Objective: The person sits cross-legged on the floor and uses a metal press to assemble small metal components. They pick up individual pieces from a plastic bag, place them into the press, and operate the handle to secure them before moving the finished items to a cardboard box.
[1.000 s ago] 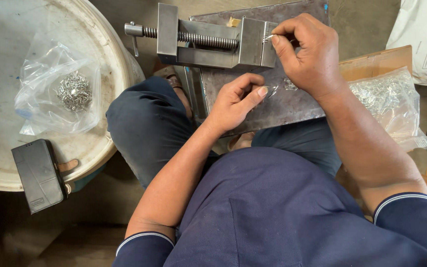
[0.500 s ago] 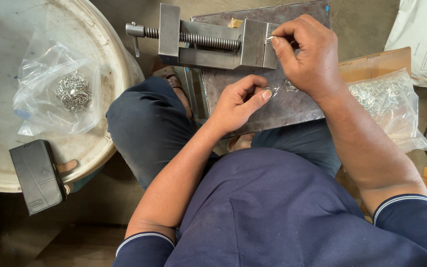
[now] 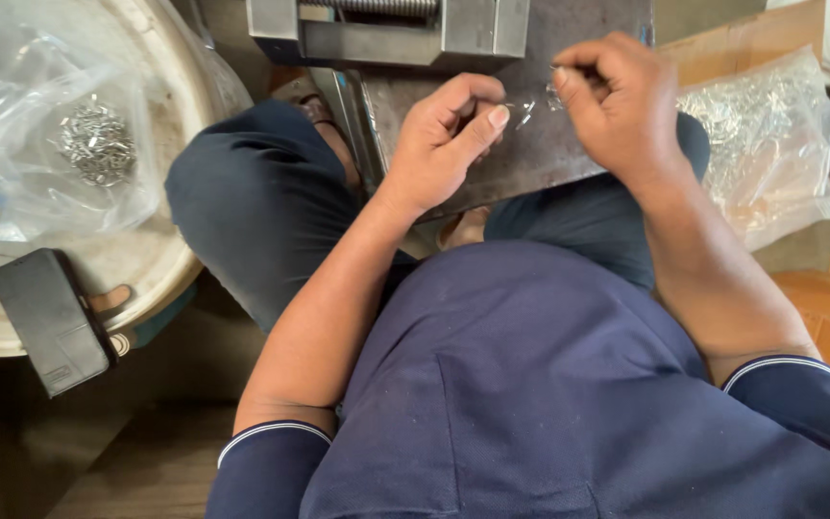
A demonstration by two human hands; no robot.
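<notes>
My left hand (image 3: 446, 135) rests on a dark steel plate (image 3: 530, 154) that lies across my lap, its fingertips pinching a small thin metal piece (image 3: 516, 108). My right hand (image 3: 617, 106) hovers over the same plate with its fingers closed on another small shiny metal piece (image 3: 555, 94). The two hands are a few centimetres apart. A grey metal vise (image 3: 386, 29) with a threaded screw sits on the plate's far edge, beyond both hands.
A clear bag of small metal parts (image 3: 770, 135) lies right of the plate on cardboard (image 3: 742, 43). At the left, a round whitish tray (image 3: 160, 259) holds another bag of metal parts (image 3: 88, 144) and a black wallet case (image 3: 50, 322).
My right hand has left the vise jaw and come down to the plate near my left hand. The view has shifted closer, with the vise now at the top edge.
</notes>
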